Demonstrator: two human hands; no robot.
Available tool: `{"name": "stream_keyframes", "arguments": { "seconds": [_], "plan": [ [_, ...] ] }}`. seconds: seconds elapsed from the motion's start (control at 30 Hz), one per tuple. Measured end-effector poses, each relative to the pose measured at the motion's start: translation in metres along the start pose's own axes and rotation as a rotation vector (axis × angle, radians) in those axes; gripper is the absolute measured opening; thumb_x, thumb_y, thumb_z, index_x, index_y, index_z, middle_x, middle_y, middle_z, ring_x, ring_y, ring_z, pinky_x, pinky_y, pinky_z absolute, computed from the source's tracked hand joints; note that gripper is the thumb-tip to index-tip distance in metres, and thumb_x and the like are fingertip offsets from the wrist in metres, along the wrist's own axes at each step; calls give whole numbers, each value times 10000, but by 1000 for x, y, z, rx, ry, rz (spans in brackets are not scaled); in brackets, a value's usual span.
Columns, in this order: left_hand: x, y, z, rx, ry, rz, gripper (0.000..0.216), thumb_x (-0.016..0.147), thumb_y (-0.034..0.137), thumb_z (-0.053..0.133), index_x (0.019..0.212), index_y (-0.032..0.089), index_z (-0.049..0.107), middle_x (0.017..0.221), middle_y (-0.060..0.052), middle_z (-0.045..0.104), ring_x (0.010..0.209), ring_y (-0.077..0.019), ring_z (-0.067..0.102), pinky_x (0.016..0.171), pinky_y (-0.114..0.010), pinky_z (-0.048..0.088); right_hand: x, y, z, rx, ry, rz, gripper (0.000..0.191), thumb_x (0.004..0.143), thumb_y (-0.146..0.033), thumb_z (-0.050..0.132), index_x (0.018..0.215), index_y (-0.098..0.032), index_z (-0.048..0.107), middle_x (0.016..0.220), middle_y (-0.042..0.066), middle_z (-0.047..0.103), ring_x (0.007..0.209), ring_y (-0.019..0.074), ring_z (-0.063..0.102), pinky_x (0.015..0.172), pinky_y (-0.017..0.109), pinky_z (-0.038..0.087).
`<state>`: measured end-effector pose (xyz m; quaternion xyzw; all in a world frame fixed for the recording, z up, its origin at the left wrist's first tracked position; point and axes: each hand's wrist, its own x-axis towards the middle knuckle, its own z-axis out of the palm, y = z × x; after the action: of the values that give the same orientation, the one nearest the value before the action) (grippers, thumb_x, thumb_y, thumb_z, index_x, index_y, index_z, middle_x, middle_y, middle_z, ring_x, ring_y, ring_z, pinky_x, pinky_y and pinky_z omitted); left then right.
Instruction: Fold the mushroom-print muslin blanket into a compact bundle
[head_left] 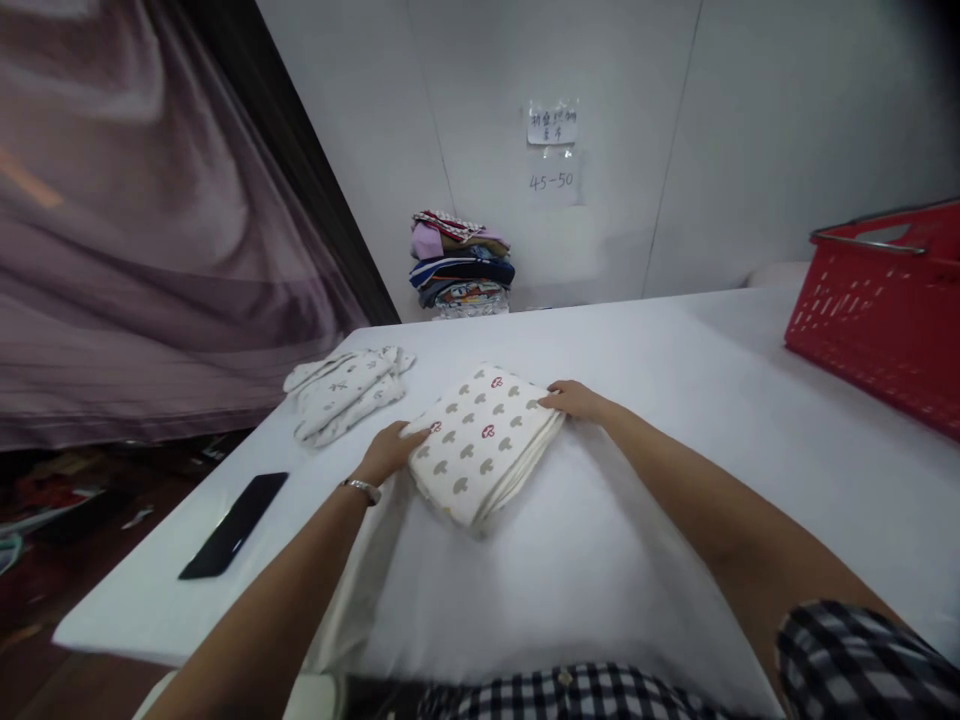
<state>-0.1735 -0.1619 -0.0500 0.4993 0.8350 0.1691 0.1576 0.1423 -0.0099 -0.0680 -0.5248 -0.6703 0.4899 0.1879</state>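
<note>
A folded white cloth (pixel 476 435) printed with grey and red mushroom-like shapes is held at an angle over the white table, its stacked layers showing along the lower right edge. My left hand (pixel 390 448) grips its left corner, thumb on top and fingers underneath. At the upper right corner, my right hand (pixel 574 400) pinches the cloth between thumb and fingers. Left of it lies a crumpled white cloth (pixel 349 392) with small grey prints, which neither hand touches.
The white table (pixel 675 400) backs onto a pale wall with paper signs (pixel 553 150). A dark, flat phone-like object (pixel 236 525) lies near the left edge. A pile of folded fabrics (pixel 461 262) stands at the back, a red basket (pixel 885 310) at right, and a mauve curtain (pixel 127 220) at left.
</note>
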Motion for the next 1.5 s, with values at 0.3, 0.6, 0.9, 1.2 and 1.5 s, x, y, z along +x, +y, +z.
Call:
{"name": "stream_keyframes", "arguments": {
  "seconds": [0.3,0.6,0.9,1.2,1.5],
  "plan": [
    [53,37,6,68,-49,170,517,691,484,625,1111,186,590,1147,-66,624,1044,-237,567,874,-283,443,-79,39,-11,231,-120,129,780,713,-318,689,1383,-165,319,608,2,610,478,130,533,422,225,422],
    [-12,76,28,179,127,528,408,844,411,473,1178,186,539,1248,-80,546,1165,-231,476,1019,-340,338,-100,64,-16,388,-1,58,508,861,-324,542,1319,-142,419,901,92,670,579,113,592,459,203,462],
    [-111,105,87,311,20,882,547,827,461,515,1306,221,405,1381,-88,407,1278,-254,338,1092,-430,208,-106,66,-8,365,-94,10,622,846,-282,565,1390,-120,311,644,31,656,553,140,607,432,202,442],
    [-106,114,87,155,80,634,434,879,361,434,1295,234,427,1331,-38,488,1209,-216,439,1034,-362,331,-106,66,-6,351,-92,-79,572,813,-252,548,1346,-157,364,535,-35,590,455,108,520,426,190,384],
    [-106,113,91,146,81,744,348,898,386,418,1189,222,518,1205,-55,581,1128,-219,506,974,-388,388,-102,76,-11,233,-69,-109,543,812,-189,509,1338,-167,377,525,-48,557,438,97,487,423,188,381]
  ]
}}
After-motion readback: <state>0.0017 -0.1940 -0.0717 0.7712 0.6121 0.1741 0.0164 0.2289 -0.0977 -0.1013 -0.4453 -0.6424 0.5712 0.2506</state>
